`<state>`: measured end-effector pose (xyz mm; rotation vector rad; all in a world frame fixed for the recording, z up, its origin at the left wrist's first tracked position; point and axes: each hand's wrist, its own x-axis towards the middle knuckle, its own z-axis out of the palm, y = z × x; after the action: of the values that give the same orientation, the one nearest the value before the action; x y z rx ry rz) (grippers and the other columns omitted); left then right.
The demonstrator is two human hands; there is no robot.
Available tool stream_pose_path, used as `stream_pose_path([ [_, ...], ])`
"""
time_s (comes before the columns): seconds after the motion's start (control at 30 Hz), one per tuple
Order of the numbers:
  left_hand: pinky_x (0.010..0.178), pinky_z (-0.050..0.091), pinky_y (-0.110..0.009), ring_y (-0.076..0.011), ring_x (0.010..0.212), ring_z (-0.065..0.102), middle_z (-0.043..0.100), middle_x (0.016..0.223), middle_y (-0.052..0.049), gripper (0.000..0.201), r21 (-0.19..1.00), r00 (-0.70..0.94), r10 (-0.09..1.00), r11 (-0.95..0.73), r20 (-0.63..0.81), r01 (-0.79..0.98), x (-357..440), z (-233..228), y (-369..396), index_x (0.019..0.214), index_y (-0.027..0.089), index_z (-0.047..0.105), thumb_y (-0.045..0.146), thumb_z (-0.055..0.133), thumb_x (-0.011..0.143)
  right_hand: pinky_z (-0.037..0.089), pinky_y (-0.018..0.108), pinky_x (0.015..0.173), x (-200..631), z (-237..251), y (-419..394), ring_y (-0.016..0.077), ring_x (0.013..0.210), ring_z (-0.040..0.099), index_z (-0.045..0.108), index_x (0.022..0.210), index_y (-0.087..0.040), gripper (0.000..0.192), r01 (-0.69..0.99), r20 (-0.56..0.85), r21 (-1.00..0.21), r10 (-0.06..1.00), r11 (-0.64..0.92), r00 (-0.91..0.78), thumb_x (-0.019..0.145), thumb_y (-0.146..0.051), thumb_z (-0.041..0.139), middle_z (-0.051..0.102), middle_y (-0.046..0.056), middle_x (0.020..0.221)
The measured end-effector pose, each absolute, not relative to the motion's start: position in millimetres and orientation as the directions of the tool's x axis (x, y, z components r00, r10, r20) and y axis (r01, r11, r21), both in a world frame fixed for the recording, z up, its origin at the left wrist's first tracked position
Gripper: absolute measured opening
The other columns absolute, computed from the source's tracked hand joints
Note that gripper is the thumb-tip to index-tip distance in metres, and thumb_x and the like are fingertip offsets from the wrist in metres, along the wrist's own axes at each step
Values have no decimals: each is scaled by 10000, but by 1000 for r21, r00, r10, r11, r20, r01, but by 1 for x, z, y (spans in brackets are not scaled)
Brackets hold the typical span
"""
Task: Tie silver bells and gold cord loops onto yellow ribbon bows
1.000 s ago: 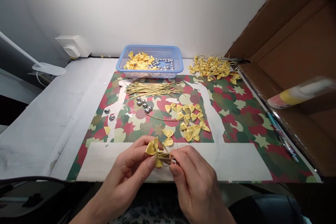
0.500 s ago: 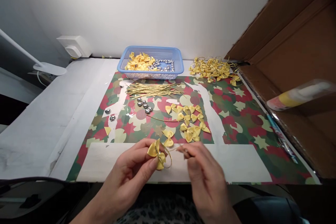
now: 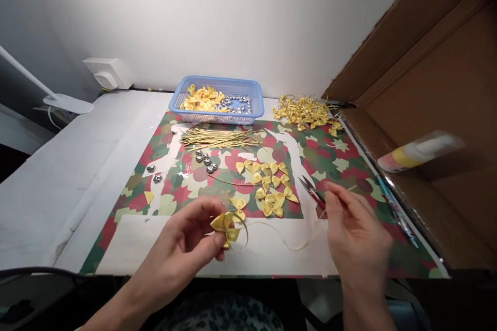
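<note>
My left hand point(image 3: 194, 238) pinches a yellow satin bow point(image 3: 223, 223) between thumb and fingers, with a looped gold cord point(image 3: 244, 225) at it. From the bow a thin pale thread point(image 3: 287, 245) runs slack to my right hand point(image 3: 355, 232), whose thumb and finger are closed on it. Thread snips point(image 3: 310, 189) with dark blades and a red part jut out from behind the right fingers and appear held in that hand; their grip is hidden. Another yellow bow point(image 3: 238, 204) lies just beyond my left hand. Several more bows point(image 3: 275, 199) lie to its right.
A blue basket point(image 3: 256, 108) holds bows and silver bells. Before it lie a bundle of gold cords point(image 3: 217, 138) and several loose bells point(image 3: 207, 161). A heap of corded bows point(image 3: 303, 113) sits at back right. A bottle point(image 3: 411, 155) and a cardboard wall point(image 3: 419, 62) flank the right.
My right hand has moved right, away from the bow, drawing the thread out longer. The snips have come into sight beside it. My left hand still holds the bow; the view has shifted slightly.
</note>
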<state>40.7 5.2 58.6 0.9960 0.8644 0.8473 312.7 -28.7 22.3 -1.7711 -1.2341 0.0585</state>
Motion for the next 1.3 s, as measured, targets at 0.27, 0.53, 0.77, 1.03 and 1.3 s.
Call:
stream_pose_path([
  [0.27, 632, 542, -198, -147, 795, 602, 652, 995, -48, 132, 957, 536, 825, 273, -181, -97, 42, 68, 11, 1061, 238, 775, 245, 671, 981, 358, 222, 548, 239, 67, -20, 102, 612, 420, 657, 858, -163, 479, -72, -203, -971, 945, -229, -256, 957, -628, 602, 503, -21, 703],
  [0.53, 606, 514, -230, -148, 731, 555, 616, 880, -32, 145, 977, 503, 842, 214, -196, 22, 41, 67, 12, 950, 187, 701, 311, 635, 989, 345, 230, 585, 226, 58, -20, 107, 654, 422, 610, 844, -168, 384, -87, -207, -970, 959, -227, -191, 977, -528, 620, 515, -16, 744],
  [0.77, 686, 557, -258, -185, 898, 665, 694, 1060, -72, 145, 916, 269, 939, -288, 214, 277, 42, 50, 7, 929, 217, 620, 100, 555, 986, 420, 243, 591, 222, 61, -35, 127, 660, 482, 582, 816, -200, 239, 182, 81, -980, 996, 84, -25, 1005, -346, 581, 512, -11, 749],
  [1.03, 909, 585, -281, -197, 1053, 711, 712, 1143, -81, 406, 666, 339, 785, -620, 519, 415, 41, 49, 9, 1213, 235, 581, -48, 573, 922, 475, 221, 595, 230, 68, -32, 142, 725, 595, 716, 1007, -233, 166, 282, 201, -943, 978, 176, 63, 1012, -349, 598, 629, 22, 841],
  [1.3, 995, 578, -442, -279, 1164, 710, 739, 1311, -135, 863, 460, 438, 611, -789, 659, 408, 41, 39, 7, 1618, 269, 266, -36, 648, 907, 391, 239, 545, 222, 74, -20, 123, 631, 462, 666, 809, -166, 464, 113, -89, -991, 989, -76, -115, 968, -593, 581, 537, 8, 724],
])
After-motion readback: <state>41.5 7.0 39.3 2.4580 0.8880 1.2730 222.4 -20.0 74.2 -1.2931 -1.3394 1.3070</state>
